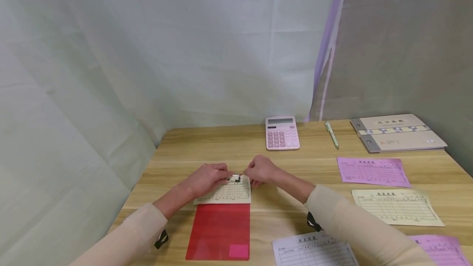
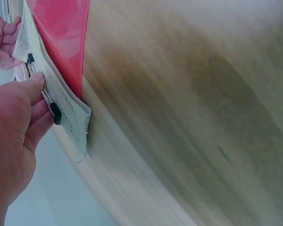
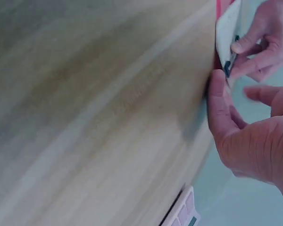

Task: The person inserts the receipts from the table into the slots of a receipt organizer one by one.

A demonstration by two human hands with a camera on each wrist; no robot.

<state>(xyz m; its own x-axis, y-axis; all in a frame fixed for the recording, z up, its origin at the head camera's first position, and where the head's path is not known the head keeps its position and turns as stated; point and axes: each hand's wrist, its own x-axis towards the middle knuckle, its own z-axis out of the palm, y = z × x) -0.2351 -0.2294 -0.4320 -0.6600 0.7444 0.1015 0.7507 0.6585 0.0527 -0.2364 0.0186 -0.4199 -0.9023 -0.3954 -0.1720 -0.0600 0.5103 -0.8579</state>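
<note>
A red folder [image 1: 223, 229] lies on the table with a pale yellow printed form [image 1: 233, 194] over its far half. Across the form's far end runs a metal paper fastener [image 1: 236, 179] with black sliders. My left hand [image 1: 207, 180] pinches form and fastener together, its thumb [image 2: 36, 81] on top and fingers beneath. My right hand [image 1: 263, 170] is at the fastener's right end, where thumb and forefinger seem to pinch it. In the right wrist view, the right thumb [image 3: 218, 89] lies along the edge of the papers; what is between its fingertips is hidden.
A pink calculator [image 1: 281, 134], a pen [image 1: 332, 135] and a ledger binder [image 1: 399, 132] lie along the back. To the right are a purple form [image 1: 373, 171], a yellow form [image 1: 397, 207] and a white form [image 1: 314, 253], with another purple form [image 1: 441, 251] at front right.
</note>
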